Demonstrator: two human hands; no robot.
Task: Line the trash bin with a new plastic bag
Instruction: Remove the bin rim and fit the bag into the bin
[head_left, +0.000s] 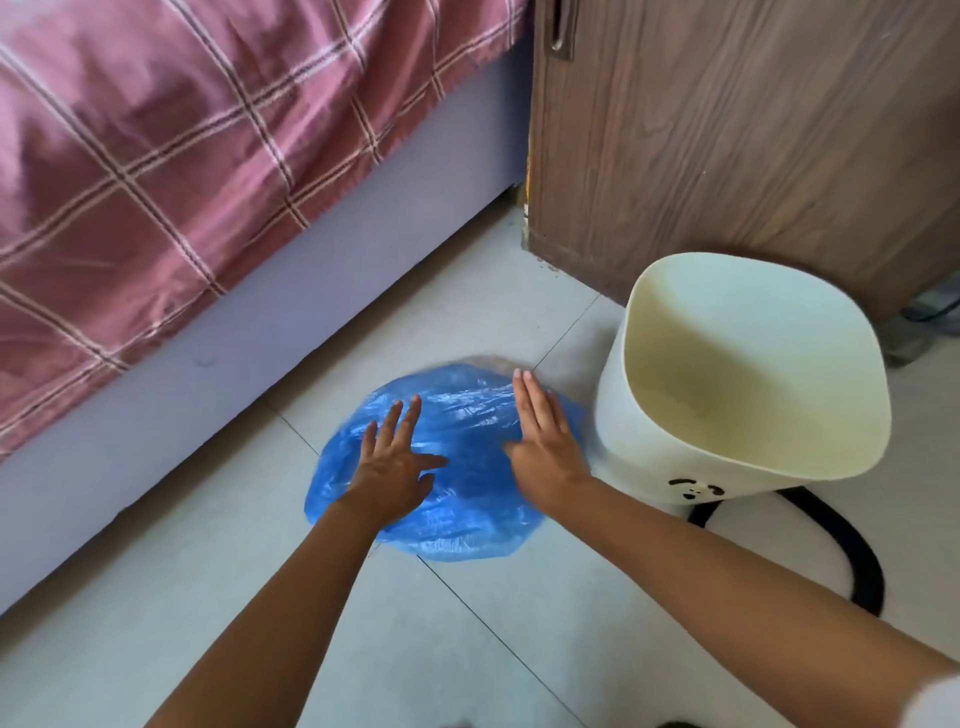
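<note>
A blue plastic bag (457, 499) lies spread flat on the tiled floor, in the middle of the view. My left hand (395, 462) rests palm down on its left half with the fingers apart. My right hand (545, 431) lies flat on its right edge, fingers straight and close together. Neither hand grips the bag. To the right of the bag stands a white trash bin (644, 447) with a small panda mark on its front. The bin holds no bag, and its cream inner wall shows.
A bed with a pink checked cover (156, 156) and a lilac side panel (260, 312) runs along the left. A brown wooden cabinet (727, 130) stands behind the bin. A black hose or cable (862, 566) curves on the floor near the bin's base.
</note>
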